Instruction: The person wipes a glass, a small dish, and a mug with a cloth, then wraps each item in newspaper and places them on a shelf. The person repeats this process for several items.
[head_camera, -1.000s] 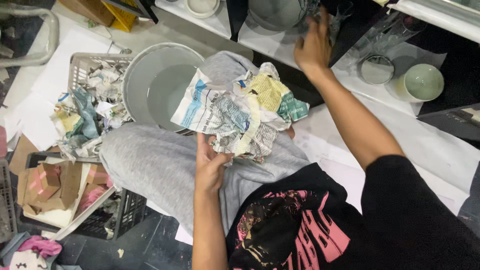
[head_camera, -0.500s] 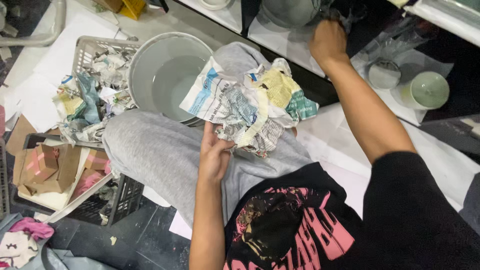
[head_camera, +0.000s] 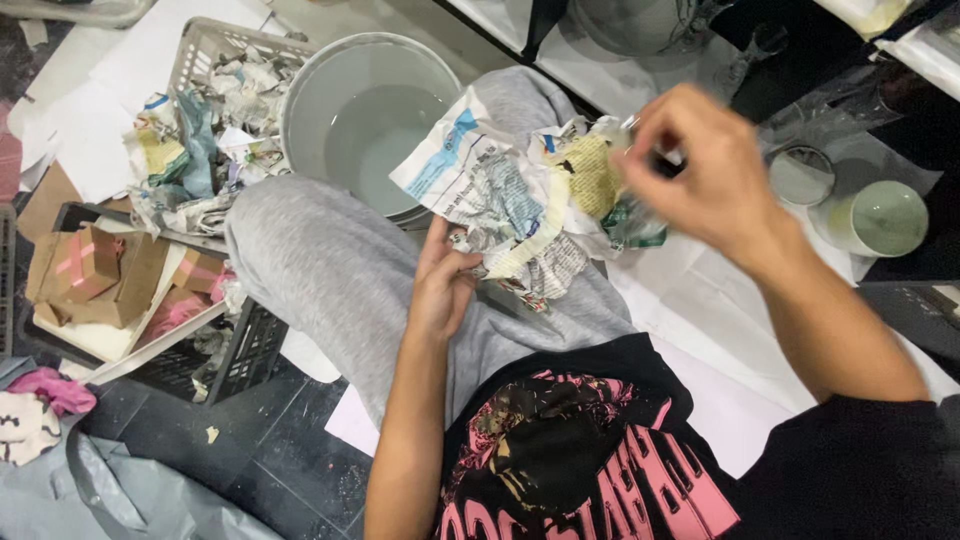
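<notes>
The person sits with grey-trousered knees (head_camera: 330, 270) drawn up over a dark tiled floor (head_camera: 270, 450), and a wad of crumpled newspaper (head_camera: 510, 200) rests on the lap near the picture's centre. The left hand (head_camera: 440, 285) lies at 6 o'clock of the wad, fingers curled and pressed up against its lower edge, holding it in place on the thigh. The right hand (head_camera: 700, 170), blurred, hangs at 3 o'clock of the wad with fingers bent and drawn toward the thumb, pinching what seems to be a small clear glass thing at the paper's right edge; what exactly it grips cannot be told. At 10 o'clock of the wad a grey round bucket (head_camera: 300, 110) stands just behind the knee, touching it in this view, with pale water inside. Farther out at 9 o'clock a grey plastic basket (head_camera: 195, 50) holds more crumpled paper (head_camera: 190, 160), and below it a black crate (head_camera: 240, 350) carries flattened cardboard boxes (head_camera: 90, 270). White sheets of paper (head_camera: 700, 320) cover the floor at 4 o'clock. At 3 o'clock, well apart from the wad, a pale green bowl (head_camera: 885, 215) stands beside a round glass piece (head_camera: 800, 175). At 12 o'clock a large glass vessel (head_camera: 630, 25) sits on a white sheet. A grey plastic bag (head_camera: 100, 490) and a pink cloth (head_camera: 50, 390) lie in the corner at 8 o'clock.
</notes>
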